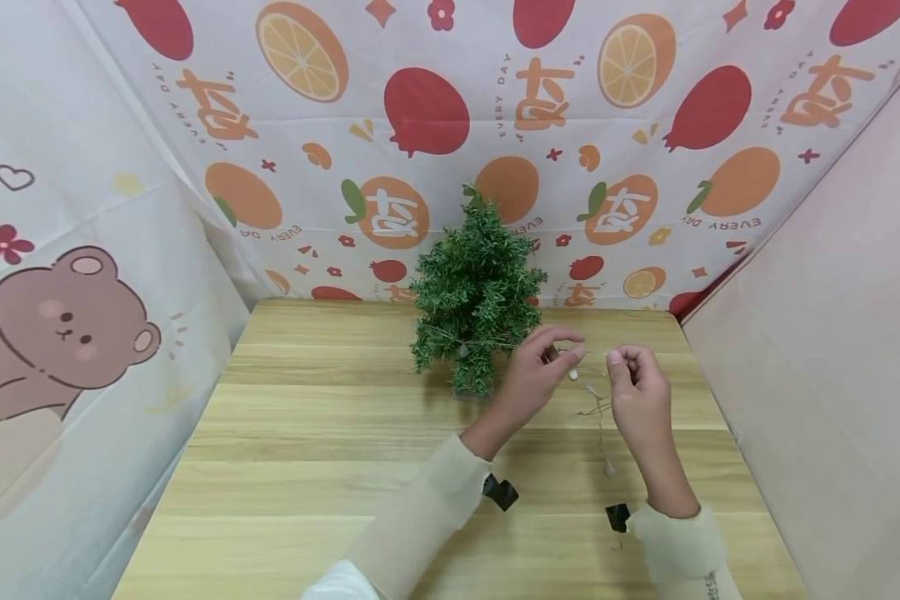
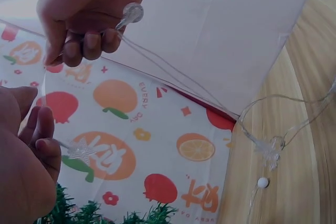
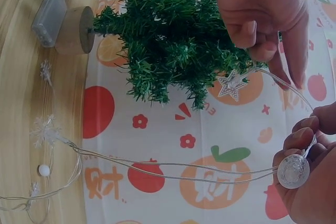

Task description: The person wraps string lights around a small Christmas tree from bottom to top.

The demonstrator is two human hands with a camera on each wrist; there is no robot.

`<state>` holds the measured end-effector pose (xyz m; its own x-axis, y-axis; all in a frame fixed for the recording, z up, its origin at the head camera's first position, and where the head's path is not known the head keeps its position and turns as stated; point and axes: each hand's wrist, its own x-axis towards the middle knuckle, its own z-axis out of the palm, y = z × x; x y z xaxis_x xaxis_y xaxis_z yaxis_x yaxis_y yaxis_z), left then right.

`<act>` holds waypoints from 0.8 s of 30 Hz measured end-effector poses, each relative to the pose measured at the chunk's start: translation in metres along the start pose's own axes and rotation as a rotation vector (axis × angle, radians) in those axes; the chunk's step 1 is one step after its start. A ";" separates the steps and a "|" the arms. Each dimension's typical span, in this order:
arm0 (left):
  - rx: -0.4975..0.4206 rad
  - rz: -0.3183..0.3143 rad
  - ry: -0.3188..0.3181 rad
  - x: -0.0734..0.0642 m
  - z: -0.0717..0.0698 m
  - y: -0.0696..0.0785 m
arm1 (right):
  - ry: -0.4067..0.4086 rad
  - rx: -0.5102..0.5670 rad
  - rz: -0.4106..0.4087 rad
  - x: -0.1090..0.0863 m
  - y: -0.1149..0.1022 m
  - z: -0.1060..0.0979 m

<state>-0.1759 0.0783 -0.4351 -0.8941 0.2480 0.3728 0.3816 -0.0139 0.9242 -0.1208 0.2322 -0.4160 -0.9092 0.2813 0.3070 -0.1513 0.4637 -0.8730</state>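
Right hand (image 1: pixel 641 390) pinches the string lights (image 3: pixel 46 131) right of the tree (image 1: pixel 480 292); can't tell if left hand (image 1: pixel 532 371) grips. Tugging crossed slack there might tangle it, tbh.

Has at back a white fruit-print cloth (image 1: pixel 345 179), bearing halved oranges (image 1: pixel 302 52), red pomegranates (image 1: pixel 427 111), orange Chinese characters (image 1: pixel 543 100) and "EVERY DAY" lettering (image 1: pixel 503 96). Shows at left a white curtain (image 1: pixel 60 150) with a brown cartoon bear (image 1: pixel 82 325), a red flower (image 1: pixel 3 245) and a heart outline (image 1: pixel 14 177). Has at right a pale pink sheet (image 1: pixel 832 375); below, a wood-grain tabletop (image 1: pixel 285 467).
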 end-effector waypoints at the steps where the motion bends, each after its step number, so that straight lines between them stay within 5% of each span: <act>1: 0.001 -0.005 -0.006 0.000 0.001 0.000 | -0.003 0.003 0.000 0.000 -0.001 0.000; 24: -0.023 -0.034 -0.033 0.003 0.007 -0.005 | -0.127 0.062 0.045 0.009 -0.007 -0.010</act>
<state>-0.1786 0.0861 -0.4391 -0.8983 0.2801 0.3385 0.3450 -0.0274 0.9382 -0.1240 0.2399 -0.4029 -0.9567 0.1906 0.2201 -0.1294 0.3989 -0.9078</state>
